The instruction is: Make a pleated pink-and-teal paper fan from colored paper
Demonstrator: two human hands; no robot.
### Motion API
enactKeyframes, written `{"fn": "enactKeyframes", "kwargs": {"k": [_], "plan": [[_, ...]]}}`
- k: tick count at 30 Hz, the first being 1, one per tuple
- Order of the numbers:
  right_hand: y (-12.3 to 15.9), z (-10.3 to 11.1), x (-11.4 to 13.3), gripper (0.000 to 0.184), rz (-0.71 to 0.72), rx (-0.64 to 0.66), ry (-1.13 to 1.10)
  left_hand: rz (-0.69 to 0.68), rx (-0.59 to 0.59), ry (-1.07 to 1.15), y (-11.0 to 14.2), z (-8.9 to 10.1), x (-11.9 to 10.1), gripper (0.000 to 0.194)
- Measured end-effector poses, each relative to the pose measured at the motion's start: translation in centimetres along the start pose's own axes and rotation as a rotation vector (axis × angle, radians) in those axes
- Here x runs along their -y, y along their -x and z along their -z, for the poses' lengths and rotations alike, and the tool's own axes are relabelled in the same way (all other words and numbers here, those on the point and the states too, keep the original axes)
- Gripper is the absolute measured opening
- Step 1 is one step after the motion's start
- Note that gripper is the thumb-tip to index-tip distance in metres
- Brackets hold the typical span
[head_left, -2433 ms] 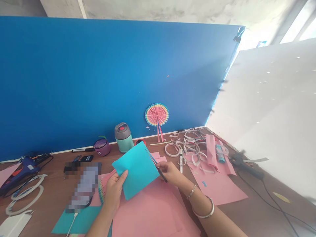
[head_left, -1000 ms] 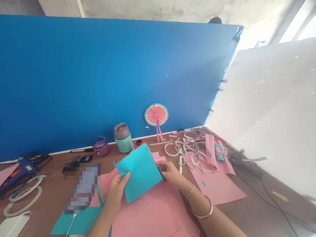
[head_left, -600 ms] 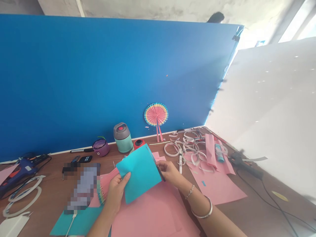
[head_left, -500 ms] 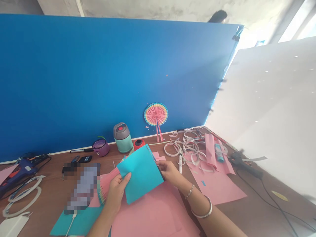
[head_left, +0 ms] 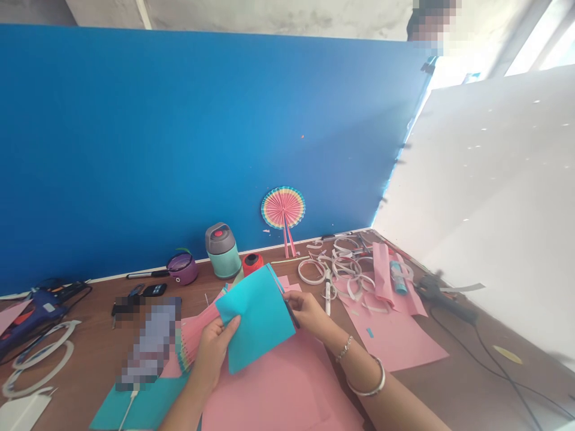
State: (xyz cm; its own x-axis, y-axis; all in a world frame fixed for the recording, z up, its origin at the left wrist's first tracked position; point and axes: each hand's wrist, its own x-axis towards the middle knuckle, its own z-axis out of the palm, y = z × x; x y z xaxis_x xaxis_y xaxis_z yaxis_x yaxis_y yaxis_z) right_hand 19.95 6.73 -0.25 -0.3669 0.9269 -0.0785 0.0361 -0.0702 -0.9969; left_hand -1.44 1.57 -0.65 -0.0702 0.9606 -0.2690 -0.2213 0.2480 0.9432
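A turquoise sheet of paper (head_left: 258, 323) is held up at a tilt over the pink paper. My left hand (head_left: 215, 347) is closed on its left side, thumb on the face and fingers behind. At the opposite edge, my right hand (head_left: 308, 311) pinches the sheet. A narrow flap shows along that edge, and a dark strip lies just below my right fingers; what it is I cannot make out. Large pink paper (head_left: 274, 389) lies under both hands. Partly hidden behind my left hand is a pleated pink paper strip (head_left: 193, 335) with a striped edge.
A round paper fan (head_left: 283, 208) leans against the blue partition (head_left: 179, 131). A turquoise flask (head_left: 223, 254), purple cup (head_left: 183, 268) and red spool (head_left: 252, 263) stand along the back. White strip coils (head_left: 312, 271) and a marker (head_left: 328, 293) lie right, a phone (head_left: 150, 341) left.
The turquoise sheet has turned slightly, and its right edge now shows the flap and a dark strip below my right fingers. Behind the partition, a person's head has moved right.
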Motion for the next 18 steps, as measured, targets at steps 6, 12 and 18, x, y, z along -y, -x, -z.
{"fn": "enactKeyframes", "kwargs": {"k": [6,12,18], "plan": [[-0.2,0.3,-0.2,0.016,-0.016,-0.009,0.023,-0.018,-0.003,-0.005,-0.1,0.0,0.0,0.049],[-0.3,1.2,-0.2,0.032,-0.048,-0.227,0.172,-0.079,-0.166,0.036,-0.6,0.9,0.3,0.045],[-0.2,2.2,0.5,0.028,0.000,-0.403,0.240,-0.119,-0.312,0.036,-0.6,1.4,-0.1,0.046]]}}
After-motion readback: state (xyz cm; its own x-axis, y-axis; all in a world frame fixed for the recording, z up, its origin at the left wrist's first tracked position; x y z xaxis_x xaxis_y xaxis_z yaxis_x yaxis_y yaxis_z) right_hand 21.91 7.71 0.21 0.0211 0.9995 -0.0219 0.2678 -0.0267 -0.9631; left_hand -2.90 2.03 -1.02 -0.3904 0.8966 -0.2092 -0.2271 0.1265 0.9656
